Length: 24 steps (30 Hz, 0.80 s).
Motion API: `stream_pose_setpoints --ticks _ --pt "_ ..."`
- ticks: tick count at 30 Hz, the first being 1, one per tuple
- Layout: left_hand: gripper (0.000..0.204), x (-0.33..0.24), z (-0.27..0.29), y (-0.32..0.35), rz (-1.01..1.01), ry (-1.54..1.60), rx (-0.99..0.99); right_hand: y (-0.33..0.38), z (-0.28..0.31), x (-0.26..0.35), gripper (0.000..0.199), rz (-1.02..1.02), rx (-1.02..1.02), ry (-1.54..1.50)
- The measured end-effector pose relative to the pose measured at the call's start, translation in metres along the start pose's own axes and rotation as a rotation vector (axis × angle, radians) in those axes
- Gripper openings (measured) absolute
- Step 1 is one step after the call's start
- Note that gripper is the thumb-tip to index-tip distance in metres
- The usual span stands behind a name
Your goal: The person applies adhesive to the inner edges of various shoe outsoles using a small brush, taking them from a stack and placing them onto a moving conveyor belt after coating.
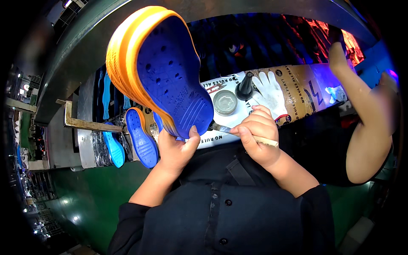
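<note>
Showed, raised left of centre above the work surface, a large shoe sole of moulded blue material with an orange side wall (170,80), tilted with broad end uppermost and pitted, grooved blue face toward the viewer. Gripped the narrow lower end in the bare left hand (175,148), with thumb against the blue face and fingers largely hidden behind. Held in the bare right hand (260,135), between thumb and closely curled fingers, a slim brush with a pale handle and metal ferrule (225,129), pointed leftward at the sole's lower edge. Could not tell contact from a narrow gap at the bristles. Placed just beyond the brush a round clear dish (225,103), with a black cone-shaped bottle (245,87) and a flat white glove (270,97) successively rightward. Spread beneath these a white printed sheet (240,114) and, farther right, brown printed wrapping (318,80). Included at left a blue sole with an orange rim (142,140), a light-blue sole (114,146) and a wooden bar (91,123). Framed at right another person's bare arm (367,144), at lower left a green floor (89,191).
</note>
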<state>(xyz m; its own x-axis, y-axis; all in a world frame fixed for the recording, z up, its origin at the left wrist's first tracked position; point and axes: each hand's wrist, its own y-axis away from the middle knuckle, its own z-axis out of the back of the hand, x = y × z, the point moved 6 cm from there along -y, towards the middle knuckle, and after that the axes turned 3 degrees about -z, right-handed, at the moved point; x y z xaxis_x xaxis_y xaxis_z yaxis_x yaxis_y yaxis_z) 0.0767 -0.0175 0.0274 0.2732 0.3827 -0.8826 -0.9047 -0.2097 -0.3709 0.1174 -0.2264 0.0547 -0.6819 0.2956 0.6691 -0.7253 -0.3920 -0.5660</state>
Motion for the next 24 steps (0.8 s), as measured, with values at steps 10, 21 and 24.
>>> stream_pose_setpoints --ticks 10,21,24 --pt "0.017 -0.002 0.001 0.001 -0.038 -0.012 -0.009 -0.006 -0.005 0.007 0.021 0.048 0.043 0.072" --pt "0.019 0.007 0.001 0.008 -0.068 0.033 -0.049 -0.006 -0.008 0.011 0.013 0.076 0.021 0.027" --pt "0.019 -0.002 0.002 0.004 -0.238 0.005 -0.114 -0.002 -0.006 0.009 0.015 0.05 0.06 0.03"
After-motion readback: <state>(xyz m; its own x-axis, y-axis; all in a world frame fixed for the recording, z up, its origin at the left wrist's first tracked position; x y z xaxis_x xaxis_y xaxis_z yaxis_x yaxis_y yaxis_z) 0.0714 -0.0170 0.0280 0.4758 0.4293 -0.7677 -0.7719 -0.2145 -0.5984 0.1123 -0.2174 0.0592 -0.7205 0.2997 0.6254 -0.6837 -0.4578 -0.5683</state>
